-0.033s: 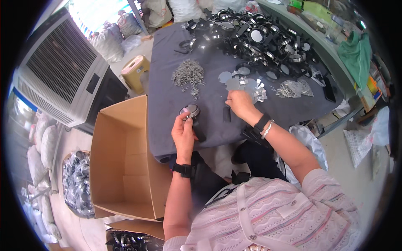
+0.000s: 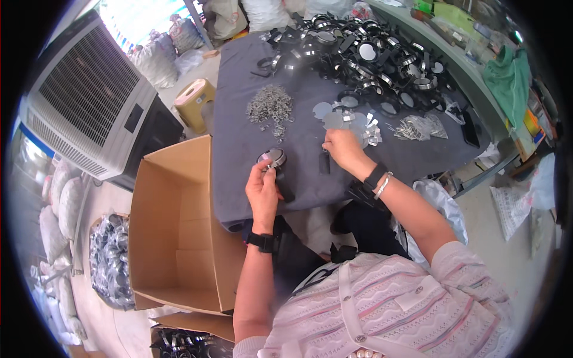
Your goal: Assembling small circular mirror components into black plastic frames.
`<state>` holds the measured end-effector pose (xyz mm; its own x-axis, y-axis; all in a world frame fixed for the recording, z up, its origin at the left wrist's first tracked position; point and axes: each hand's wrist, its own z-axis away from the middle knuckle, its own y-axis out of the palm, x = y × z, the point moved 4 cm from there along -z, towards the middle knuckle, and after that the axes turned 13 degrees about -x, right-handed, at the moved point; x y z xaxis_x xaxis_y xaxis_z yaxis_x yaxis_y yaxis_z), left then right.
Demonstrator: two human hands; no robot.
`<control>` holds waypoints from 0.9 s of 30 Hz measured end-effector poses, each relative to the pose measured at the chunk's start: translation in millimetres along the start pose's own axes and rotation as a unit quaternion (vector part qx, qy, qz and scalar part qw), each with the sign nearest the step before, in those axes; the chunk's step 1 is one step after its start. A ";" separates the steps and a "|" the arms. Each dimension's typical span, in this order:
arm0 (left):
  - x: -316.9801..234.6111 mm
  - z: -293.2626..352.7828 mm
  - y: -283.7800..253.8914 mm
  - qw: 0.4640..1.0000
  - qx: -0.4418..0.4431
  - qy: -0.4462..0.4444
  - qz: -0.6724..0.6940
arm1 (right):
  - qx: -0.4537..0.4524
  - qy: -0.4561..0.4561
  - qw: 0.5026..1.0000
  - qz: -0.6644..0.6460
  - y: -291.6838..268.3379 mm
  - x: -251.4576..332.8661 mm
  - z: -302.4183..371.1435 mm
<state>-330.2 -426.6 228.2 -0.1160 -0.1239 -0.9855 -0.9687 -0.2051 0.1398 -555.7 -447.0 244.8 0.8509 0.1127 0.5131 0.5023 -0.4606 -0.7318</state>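
Observation:
My left hand is closed around a round black part with a silver rim, near the table's front edge. A black strap-like piece runs down from that part beside my fingers. My right hand has its fingers pressed together at the small pile of flat grey discs; whatever is between the fingertips is hidden. Shiny metal clips lie just right of that hand. Below its fingers is a short black bar. Small metal fittings are heaped on the grey-covered table.
A large heap of black parts with silver rings covers the table's far side. Bagged metal pins and a black phone-like slab lie at right. An open cardboard box stands left of the table, near an air cooler.

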 end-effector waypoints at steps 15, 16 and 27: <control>4.8 -2.4 -3.6 1.000 0.010 -0.009 0.007 | -0.093 -0.312 0.935 -0.141 11.7 104.7 27.9; 5.4 -2.3 -4.8 1.000 0.008 -0.011 0.008 | -0.107 -0.326 0.932 -0.117 12.1 106.8 29.0; 5.9 -3.0 -7.4 1.000 0.006 0.013 0.000 | -0.108 -0.314 0.934 -0.130 14.7 110.6 26.2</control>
<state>-323.1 -428.8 221.7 -0.1104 -0.1484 -0.9828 -0.9713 -0.1934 0.1383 -450.1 -418.2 279.1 0.6609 0.7084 0.2478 0.7198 -0.5050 -0.4763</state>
